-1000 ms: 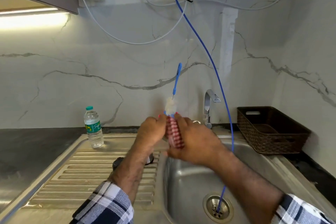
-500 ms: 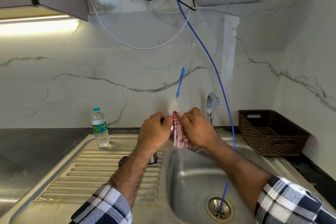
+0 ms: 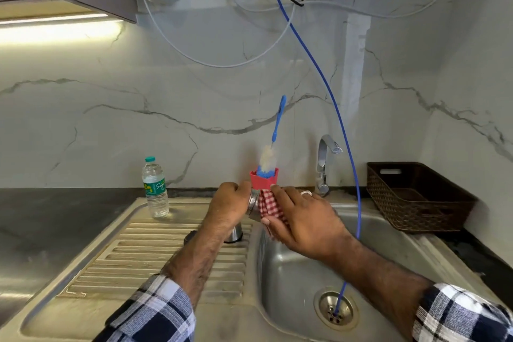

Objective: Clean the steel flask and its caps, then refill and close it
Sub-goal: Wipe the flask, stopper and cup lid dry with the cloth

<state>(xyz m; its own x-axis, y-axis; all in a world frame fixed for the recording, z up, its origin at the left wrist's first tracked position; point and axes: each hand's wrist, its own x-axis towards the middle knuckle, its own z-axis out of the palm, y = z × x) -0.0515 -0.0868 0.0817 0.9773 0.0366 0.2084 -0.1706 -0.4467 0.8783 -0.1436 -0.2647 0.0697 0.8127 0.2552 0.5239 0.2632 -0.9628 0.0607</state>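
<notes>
Far left on the steel draining board (image 3: 116, 261) stands a small clear plastic water bottle with a green cap and label (image 3: 155, 189), upright and well apart from the work. Mid-board, partly hidden behind the left forearm, a short steel cap (image 3: 234, 233) and a dark round cap (image 3: 190, 236) sit side by side. Above the board's inner edge the left hand (image 3: 229, 207) is curled round a shiny steel piece (image 3: 253, 203), either the flask's neck or one of its caps; too little shows to tell which. Against it the right hand (image 3: 301, 226) presses a red-and-white checked cloth (image 3: 268, 207), fingers wrapped over the fabric. Behind, by the wall, a red plastic holder (image 3: 263, 179) carries a blue sponge and a blue-handled bottle brush (image 3: 273, 144). Right again: the steel tap (image 3: 324, 164), a blue hose (image 3: 344, 130) running down into the sink (image 3: 394, 253) drain, and a dark woven basket (image 3: 416, 200). Judged handling: polished steel, rigid, light if empty, slick if wet, so best held round the body with cloth between for grip. Against the frame half a second back, the steel now shows between the hands, where only cloth showed; the right hand sits lower with its thumb under the cloth, and the red holder is uncovered.
</notes>
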